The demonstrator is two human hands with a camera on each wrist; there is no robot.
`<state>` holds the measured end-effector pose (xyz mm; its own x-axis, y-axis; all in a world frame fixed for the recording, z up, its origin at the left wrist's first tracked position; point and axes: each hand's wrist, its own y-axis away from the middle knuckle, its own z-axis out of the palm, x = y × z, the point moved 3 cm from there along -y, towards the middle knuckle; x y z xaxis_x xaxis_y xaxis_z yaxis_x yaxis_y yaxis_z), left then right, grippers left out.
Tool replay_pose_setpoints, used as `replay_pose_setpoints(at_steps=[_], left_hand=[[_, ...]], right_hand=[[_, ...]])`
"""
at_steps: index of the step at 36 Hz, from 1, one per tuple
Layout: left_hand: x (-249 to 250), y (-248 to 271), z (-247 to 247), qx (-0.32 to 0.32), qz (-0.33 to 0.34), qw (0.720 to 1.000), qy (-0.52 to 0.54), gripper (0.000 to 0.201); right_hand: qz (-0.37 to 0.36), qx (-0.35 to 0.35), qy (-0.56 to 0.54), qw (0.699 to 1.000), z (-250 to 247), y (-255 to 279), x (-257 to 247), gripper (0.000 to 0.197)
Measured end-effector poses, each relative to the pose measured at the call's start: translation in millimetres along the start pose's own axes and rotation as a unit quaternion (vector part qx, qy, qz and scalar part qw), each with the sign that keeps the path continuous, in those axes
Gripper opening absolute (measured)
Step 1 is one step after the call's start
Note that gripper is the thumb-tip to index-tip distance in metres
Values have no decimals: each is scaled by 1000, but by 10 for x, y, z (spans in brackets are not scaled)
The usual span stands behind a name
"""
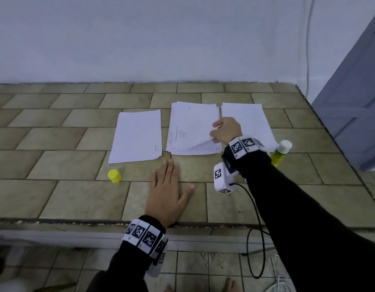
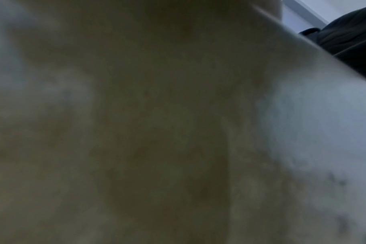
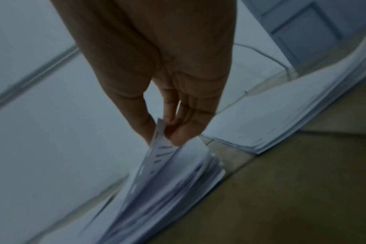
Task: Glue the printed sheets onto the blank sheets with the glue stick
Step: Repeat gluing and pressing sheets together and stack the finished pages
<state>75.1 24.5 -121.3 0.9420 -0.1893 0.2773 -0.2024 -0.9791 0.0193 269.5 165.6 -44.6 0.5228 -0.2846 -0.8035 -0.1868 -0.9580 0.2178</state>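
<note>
Three lots of paper lie on the tiled surface point(image 1: 77, 197). The middle stack of printed sheets point(image 1: 190, 127) has its top sheet's near right corner lifted, pinched by my right hand point(image 1: 216, 133) between thumb and fingers point(image 3: 178, 135). A blank stack point(image 1: 251, 121) lies to its right, partly behind that hand. A single sheet point(image 1: 138, 135) lies to the left. My left hand point(image 1: 167, 192) rests flat on the tiles, fingers straight, below the sheets. The yellow glue stick point(image 1: 280, 152) with a white end lies behind my right wrist; its yellow cap point(image 1: 114, 175) stands apart at the left.
The tiled surface ends in a front ledge point(image 1: 77, 223) near my body and a right edge point(image 1: 321, 123) beside a grey-blue door point(image 1: 355, 91). A white wall point(image 1: 140, 39) closes the back. A black cable point(image 1: 257, 228) hangs from my right wrist. The left wrist view is blurred.
</note>
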Motion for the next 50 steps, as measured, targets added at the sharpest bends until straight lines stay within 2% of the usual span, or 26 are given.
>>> replay_pose_setpoints(at_steps=[3,5,13,19,27,30,34,36,38,40,42,46,48,50], left_hand=[[-1,0,-1,1,0,1000,1,100],[-4,0,0,1,1,1000,2,101],[6,-1,-19,-2,1,1000,-2,108],[5,-5,-27,-5,-2,1000,-7,104],[-9,-1,-17,-5,1,1000,-2,105],[-40,-3,-12,2,1,1000,17,102],[-65,-4,-64,22,-5,995,95,101],[-74,-35,-133,6,-18,986,163,95],[-141,-99,-190,-39,-41,971,231,83],[-174,-150,-305,-81,-65,940,326,70],[-168,-168,-489,-81,-83,919,378,55],[-218,-313,-939,-25,-107,932,346,37],[-280,-427,-1111,-13,-116,936,334,36],[-366,-564,-1220,2,-128,949,288,46]], right_hand=[[-22,-16,140,990,60,28,-22,32],[-26,-21,183,983,79,25,-27,31],[-38,-36,230,972,75,-23,41,31],[-44,-70,266,960,121,-32,123,33],[-49,-31,326,944,164,-17,206,28],[-77,-6,302,950,114,65,186,31],[-180,47,206,961,-84,313,64,31],[-240,87,175,951,-251,474,23,28],[-290,151,180,928,-444,626,21,28],[-312,231,197,900,-640,731,77,29],[-279,286,206,893,-811,779,206,36],[-186,280,139,932,-1047,755,525,62],[-130,257,103,952,-1099,741,659,76],[-78,238,71,965,-1118,728,763,83]])
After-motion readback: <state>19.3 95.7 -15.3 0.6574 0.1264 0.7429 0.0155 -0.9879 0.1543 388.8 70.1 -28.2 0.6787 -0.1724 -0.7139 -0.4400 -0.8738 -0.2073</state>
